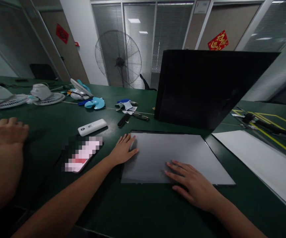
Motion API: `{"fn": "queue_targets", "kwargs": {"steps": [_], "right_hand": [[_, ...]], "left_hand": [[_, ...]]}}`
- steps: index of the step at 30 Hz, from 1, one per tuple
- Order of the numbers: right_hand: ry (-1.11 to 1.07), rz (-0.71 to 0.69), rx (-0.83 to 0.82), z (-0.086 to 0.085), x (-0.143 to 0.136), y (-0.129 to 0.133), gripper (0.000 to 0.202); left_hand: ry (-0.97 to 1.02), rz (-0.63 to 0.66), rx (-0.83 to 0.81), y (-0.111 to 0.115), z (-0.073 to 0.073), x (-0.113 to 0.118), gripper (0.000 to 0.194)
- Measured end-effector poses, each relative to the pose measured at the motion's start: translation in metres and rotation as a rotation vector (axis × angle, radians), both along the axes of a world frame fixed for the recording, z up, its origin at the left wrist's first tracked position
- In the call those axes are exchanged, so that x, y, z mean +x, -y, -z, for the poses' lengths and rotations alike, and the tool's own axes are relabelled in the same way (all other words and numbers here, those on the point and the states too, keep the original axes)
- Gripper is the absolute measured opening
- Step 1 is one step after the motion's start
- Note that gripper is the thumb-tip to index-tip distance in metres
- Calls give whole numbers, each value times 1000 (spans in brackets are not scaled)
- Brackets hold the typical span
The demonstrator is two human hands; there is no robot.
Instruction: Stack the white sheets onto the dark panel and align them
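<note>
Over the flat, pale-grey, dark-edged panel, the left hand at its left edge and right hand at its near edge spread open, unclenched.

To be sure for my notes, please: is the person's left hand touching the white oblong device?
Apart: the head view plainly shows green table between the left hand and the white oblong device.
</note>
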State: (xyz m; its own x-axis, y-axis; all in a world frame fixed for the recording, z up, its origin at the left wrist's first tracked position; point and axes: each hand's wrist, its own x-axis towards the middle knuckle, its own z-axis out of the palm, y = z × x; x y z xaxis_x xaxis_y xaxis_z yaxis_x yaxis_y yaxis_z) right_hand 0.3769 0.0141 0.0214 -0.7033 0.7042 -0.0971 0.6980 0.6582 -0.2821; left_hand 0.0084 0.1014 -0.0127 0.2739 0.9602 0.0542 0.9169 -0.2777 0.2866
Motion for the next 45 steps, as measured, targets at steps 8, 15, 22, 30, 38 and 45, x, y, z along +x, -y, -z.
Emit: {"fn": "queue_targets", "kwargs": {"steps": [8, 15, 22, 30, 38, 45], "right_hand": [[-169, 790, 470, 29, 171, -66, 75], [155, 1343, 185, 62, 232, -72, 87], [232, 1307, 194, 32, 204, -59, 57], [278, 1218, 238, -14, 147, -29, 51], [161, 400, 220, 6, 22, -15, 42], [29, -4, 43, -4, -21, 1, 52]], "left_hand": [[11, -38, 86, -10, 15, -3, 63], [-67, -21, 71, -19, 17, -5, 67], [-92, -33, 44, -23, 12, -4, 65], [-96, -30, 8, -13, 3, -4, 65], [-96, -41, 16, -11, -2, -3, 65], [-53, -46, 15, -9, -3, 0, 74]]}}
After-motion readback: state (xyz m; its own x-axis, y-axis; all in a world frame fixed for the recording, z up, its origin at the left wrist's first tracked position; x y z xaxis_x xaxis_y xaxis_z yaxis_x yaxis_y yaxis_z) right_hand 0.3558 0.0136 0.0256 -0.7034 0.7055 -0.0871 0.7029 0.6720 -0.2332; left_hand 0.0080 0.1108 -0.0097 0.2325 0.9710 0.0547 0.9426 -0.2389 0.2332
